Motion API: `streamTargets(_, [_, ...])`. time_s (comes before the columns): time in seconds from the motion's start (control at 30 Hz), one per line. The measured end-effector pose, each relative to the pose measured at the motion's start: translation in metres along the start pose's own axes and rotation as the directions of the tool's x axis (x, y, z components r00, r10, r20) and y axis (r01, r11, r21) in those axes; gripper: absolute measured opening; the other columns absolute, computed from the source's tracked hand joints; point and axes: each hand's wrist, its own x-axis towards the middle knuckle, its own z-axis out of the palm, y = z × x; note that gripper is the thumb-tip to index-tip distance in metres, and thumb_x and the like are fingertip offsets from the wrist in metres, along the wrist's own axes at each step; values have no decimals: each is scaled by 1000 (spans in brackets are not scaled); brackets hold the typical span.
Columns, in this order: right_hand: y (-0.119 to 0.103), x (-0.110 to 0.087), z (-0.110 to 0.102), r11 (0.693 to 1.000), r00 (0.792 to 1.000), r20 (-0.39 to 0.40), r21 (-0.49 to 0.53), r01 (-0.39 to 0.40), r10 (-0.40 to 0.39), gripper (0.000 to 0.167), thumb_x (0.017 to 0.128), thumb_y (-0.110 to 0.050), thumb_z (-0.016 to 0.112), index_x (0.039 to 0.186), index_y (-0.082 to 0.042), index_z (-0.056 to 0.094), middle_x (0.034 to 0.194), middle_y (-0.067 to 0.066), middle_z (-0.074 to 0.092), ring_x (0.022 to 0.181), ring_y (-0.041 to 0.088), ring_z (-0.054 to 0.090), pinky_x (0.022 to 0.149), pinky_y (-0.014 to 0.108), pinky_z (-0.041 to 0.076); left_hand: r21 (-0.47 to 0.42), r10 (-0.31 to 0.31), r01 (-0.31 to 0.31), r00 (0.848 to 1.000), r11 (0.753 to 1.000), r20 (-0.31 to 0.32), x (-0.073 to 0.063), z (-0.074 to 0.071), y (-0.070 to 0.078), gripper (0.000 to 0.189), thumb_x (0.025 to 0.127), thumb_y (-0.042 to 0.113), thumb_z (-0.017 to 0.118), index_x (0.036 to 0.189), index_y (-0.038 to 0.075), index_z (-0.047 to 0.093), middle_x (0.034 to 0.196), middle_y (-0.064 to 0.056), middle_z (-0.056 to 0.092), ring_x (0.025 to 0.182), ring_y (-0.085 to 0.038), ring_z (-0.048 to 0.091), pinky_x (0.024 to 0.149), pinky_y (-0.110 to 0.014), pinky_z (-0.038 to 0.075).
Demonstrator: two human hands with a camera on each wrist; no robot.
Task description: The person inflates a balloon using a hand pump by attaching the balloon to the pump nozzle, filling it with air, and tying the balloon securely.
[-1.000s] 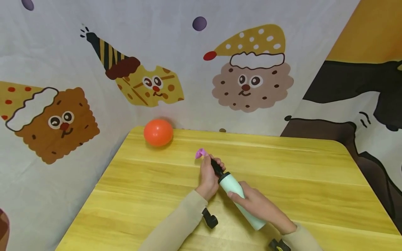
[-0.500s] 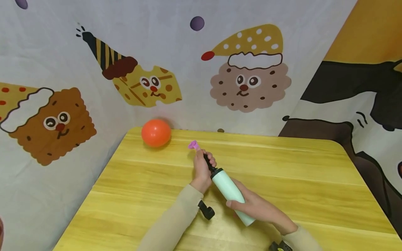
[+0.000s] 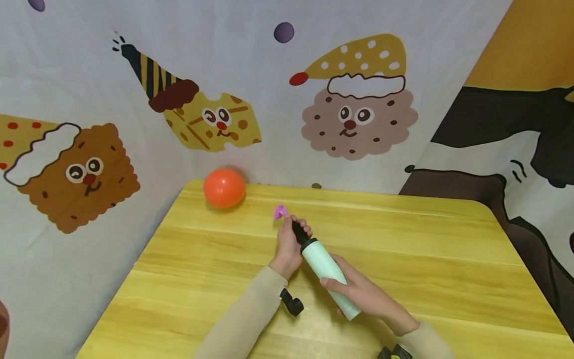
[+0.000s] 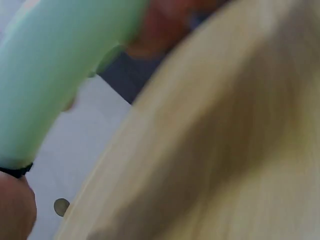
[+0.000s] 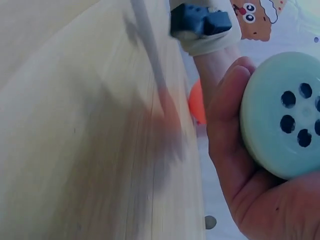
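A mint-green balloon pump (image 3: 322, 264) slants across the space over the table, its black nozzle end (image 3: 299, 231) pointing away to the left. My left hand (image 3: 287, 245) grips that black end. Out past its thumb pokes a limp purple balloon (image 3: 280, 211); its neck is hidden in the fingers. Around the lower part of the barrel curls my right hand (image 3: 365, 291). In the right wrist view the pump's round base (image 5: 270, 120) shows several holes, with fingers wrapped along its side. The barrel (image 4: 65, 70) fills the upper left of the left wrist view.
An inflated orange-red balloon (image 3: 224, 188) sits at the table's back left corner. Behind the yellow wood-grain table (image 3: 426, 239) hangs a cloth (image 3: 278, 99) printed with cartoon food. Black wrist cameras (image 3: 293, 303) are strapped on both sleeves.
Both hands and the pump have shifted a little left and away in the head view. The purple balloon moved up and left, then dipped slightly. The orange-red balloon stays in its place.
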Motion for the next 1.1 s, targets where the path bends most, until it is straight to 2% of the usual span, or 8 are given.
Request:
streamTargets(0.13, [-1, 2, 5, 999, 1000, -10, -31, 17, -17, 77, 105, -33, 63, 164, -13, 18, 111, 25, 55, 66, 36, 65, 50, 43, 58, 163, 36, -25, 997, 986, -65, 1, -2, -4, 30, 115, 35, 32, 95, 16, 44, 73, 4, 51, 57, -6, 48, 54, -20, 45])
streamTargets(0.23, [0, 3, 8, 998, 999, -19, -53, 30, -31, 75, 105, -32, 62, 164, -14, 19, 109, 23, 56, 64, 35, 65, 49, 43, 58, 221, 56, -38, 996, 975, -76, 5, -1, -1, 31, 115, 31, 30, 92, 15, 44, 69, 4, 48, 52, -5, 44, 50, -19, 41])
streamTargets(0.37, [0, -4, 7, 995, 999, -22, -100, 29, -31, 73, 105, -33, 62, 164, -19, 22, 110, 21, 58, 67, 33, 65, 49, 41, 57, 228, 117, -92, 988, 969, -99, 15, 1, 10, 35, 114, 24, 28, 85, 13, 45, 65, 4, 47, 49, -5, 42, 47, -19, 39])
streamTargets(0.5, [3, -24, 2, 988, 1000, -18, -156, 15, -19, 70, 106, -34, 60, 163, -20, 23, 111, 19, 60, 71, 29, 66, 50, 40, 57, 216, 186, -155, 974, 964, -129, 21, 4, 21, 37, 112, 19, 28, 80, 10, 44, 62, 4, 45, 48, -6, 41, 44, -20, 38])
streamTargets(0.67, [5, -40, -1, 976, 999, -41, -218, 16, -26, 66, 106, -35, 60, 161, -19, 27, 114, 17, 60, 77, 27, 67, 53, 38, 56, 218, 206, -175, 970, 960, -126, 20, 8, 21, 37, 111, 19, 29, 79, 12, 45, 62, 4, 45, 48, -6, 41, 43, -20, 38])
streamTargets(0.83, [8, -31, 5, 962, 997, -63, -270, 35, -54, 67, 105, -38, 61, 161, -17, 29, 120, 15, 61, 89, 26, 66, 63, 36, 56, 261, 180, -140, 975, 955, -134, 12, 6, 7, 36, 108, 18, 32, 76, 13, 48, 61, 4, 46, 48, -7, 42, 44, -21, 40])
streamTargets(0.93, [8, -22, 7, 954, 995, -84, -299, 27, -54, 70, 104, -41, 61, 161, -16, 28, 118, 15, 62, 86, 23, 65, 62, 36, 55, 282, 165, -126, 979, 951, -119, 5, 7, 1, 36, 108, 21, 32, 78, 13, 50, 62, 3, 47, 49, -9, 44, 46, -22, 41])
streamTargets(1.1, [5, -9, 7, 952, 993, -98, -303, 38, -71, 72, 104, -40, 62, 161, -13, 28, 115, 16, 63, 81, 22, 66, 61, 36, 56, 267, 180, -150, 980, 952, -91, -4, 10, -3, 38, 112, 28, 31, 83, 12, 50, 66, 3, 49, 52, -9, 45, 49, -21, 42])
